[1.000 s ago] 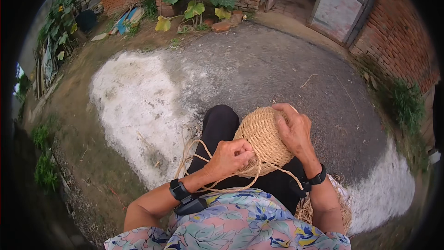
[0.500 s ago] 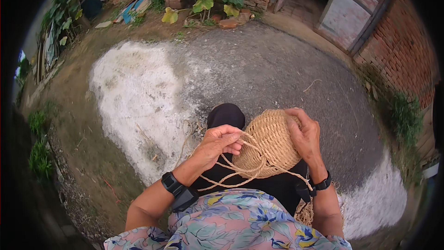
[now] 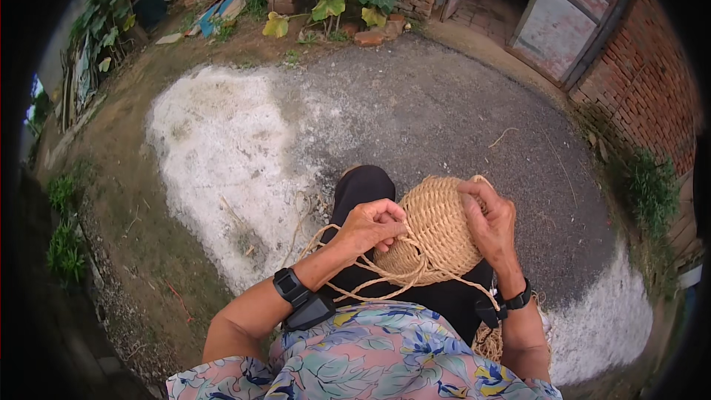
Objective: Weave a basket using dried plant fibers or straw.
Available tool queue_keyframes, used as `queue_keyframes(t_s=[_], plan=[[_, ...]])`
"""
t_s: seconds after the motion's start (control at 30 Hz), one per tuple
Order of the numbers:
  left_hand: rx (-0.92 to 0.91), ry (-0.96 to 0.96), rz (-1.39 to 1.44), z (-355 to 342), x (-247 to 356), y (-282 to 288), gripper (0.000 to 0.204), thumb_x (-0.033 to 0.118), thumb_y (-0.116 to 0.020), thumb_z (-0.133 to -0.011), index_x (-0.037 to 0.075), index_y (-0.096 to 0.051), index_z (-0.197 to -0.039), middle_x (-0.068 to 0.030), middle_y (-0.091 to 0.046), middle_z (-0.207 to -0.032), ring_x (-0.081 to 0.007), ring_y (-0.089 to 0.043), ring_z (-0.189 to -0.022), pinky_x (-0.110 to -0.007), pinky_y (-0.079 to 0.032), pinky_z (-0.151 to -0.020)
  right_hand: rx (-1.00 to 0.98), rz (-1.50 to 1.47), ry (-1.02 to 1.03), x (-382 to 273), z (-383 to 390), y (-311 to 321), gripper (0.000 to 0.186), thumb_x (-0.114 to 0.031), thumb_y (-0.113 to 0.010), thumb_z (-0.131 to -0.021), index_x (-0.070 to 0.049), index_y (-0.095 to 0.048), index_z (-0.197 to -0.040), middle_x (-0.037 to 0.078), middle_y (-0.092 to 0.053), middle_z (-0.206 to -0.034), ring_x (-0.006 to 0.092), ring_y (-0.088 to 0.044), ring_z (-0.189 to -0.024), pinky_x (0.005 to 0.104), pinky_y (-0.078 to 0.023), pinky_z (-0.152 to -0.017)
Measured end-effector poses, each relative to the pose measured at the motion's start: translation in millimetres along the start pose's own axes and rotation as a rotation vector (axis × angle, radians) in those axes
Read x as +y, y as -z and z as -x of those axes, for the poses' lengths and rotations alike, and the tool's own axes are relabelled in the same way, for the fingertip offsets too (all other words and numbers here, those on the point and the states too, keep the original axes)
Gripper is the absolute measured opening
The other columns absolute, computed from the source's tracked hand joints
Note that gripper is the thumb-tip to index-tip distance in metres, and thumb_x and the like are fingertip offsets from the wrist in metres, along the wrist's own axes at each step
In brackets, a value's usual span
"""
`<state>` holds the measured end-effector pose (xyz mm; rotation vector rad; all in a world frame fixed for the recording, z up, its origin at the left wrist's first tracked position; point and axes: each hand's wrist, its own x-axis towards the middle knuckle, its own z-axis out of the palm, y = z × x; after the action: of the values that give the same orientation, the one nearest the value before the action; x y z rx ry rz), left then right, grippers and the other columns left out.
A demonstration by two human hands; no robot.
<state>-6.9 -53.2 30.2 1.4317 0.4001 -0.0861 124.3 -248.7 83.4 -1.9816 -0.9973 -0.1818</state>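
A woven straw-rope basket (image 3: 438, 224), light tan and rounded, rests tilted on my dark-trousered lap. My right hand (image 3: 492, 221) grips its right side, with the thumb on the outer weave. At the basket's left edge my left hand (image 3: 375, 225) is closed in a pinch on a twisted straw cord. Loose lengths of straw cord (image 3: 364, 296) loop from the weave across my lap, and one end trails toward my right wrist. Whatever lies inside my left fingertips is partly hidden by the fingers.
Beside my right thigh lies a bundle of loose straw (image 3: 487, 342). Pale powdery patches (image 3: 215, 141) mark the dark ground (image 3: 415, 96). Brick walls (image 3: 637, 81), an open doorway with a weathered door (image 3: 555, 18) and leafy plants (image 3: 326, 7) stand ahead.
My left hand has moved right, up against the basket's edge, drawing the cord in closer to the weave. My right hand keeps its grip on the basket.
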Motion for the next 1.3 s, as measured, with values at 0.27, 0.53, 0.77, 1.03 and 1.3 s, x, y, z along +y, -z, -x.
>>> queue_keyframes(t_s=[0.27,0.53,0.77,1.03,1.3], plan=[[0.225,-0.272,-0.434,0,-11,-18,0.011,0.005,-0.070,-0.080,0.003,-0.063,-0.089,-0.0022,-0.057,-0.070,-0.0104,-0.056,-0.059,-0.027,-0.045,-0.051,-0.005,0.038,-0.013,-7,2,0,0.012,-0.008,-0.065,-0.087,-0.006,-0.070,-0.097,0.010,-0.071,-0.081,0.0207,-0.068,-0.062,0.0310,-0.050,-0.057],[0.347,-0.655,-0.644,12,-2,-37,0.008,0.004,-0.069,-0.078,0.000,-0.062,-0.080,-0.0067,-0.053,-0.064,-0.0163,-0.052,-0.054,-0.031,-0.041,-0.051,-0.024,-0.195,-0.042,15,-2,7,0.022,-0.009,-0.061,-0.087,-0.008,-0.067,-0.109,0.004,-0.067,-0.070,0.0120,-0.064,-0.061,0.0296,-0.048,-0.057],[-0.025,-0.187,-0.258,11,12,-26,0.016,0.013,-0.070,-0.088,-0.001,-0.066,-0.083,-0.0028,-0.063,-0.067,-0.0060,-0.058,-0.058,-0.024,-0.048,-0.051,-0.276,-0.218,-0.195,41,-29,-2,0.027,-0.019,-0.060,-0.090,-0.006,-0.064,-0.113,0.008,-0.070,-0.081,0.0163,-0.065,-0.074,0.0332,-0.051,-0.071],[0.605,-0.415,-0.570,-6,-18,68,0.018,0.015,-0.063,-0.090,-0.001,-0.063,-0.083,-0.0139,-0.062,-0.064,-0.0213,-0.061,-0.056,-0.036,-0.048,-0.056,-0.215,-0.224,-0.153,55,-26,-9,0.022,-0.020,-0.061,-0.092,-0.006,-0.067,-0.109,0.009,-0.073,-0.091,0.0162,-0.069,-0.082,0.0328,-0.053,-0.072],[1.036,-0.301,-1.159,8,-34,269,0.022,0.025,-0.068,-0.087,0.004,-0.063,-0.092,-0.0152,-0.069,-0.081,-0.0349,-0.067,-0.076,-0.045,-0.050,-0.066,-0.271,-0.193,-0.068,42,-36,-12,0.021,-0.018,-0.061,-0.093,-0.006,-0.068,-0.108,0.009,-0.073,-0.087,0.0160,-0.069,-0.079,0.0321,-0.053,-0.071]])
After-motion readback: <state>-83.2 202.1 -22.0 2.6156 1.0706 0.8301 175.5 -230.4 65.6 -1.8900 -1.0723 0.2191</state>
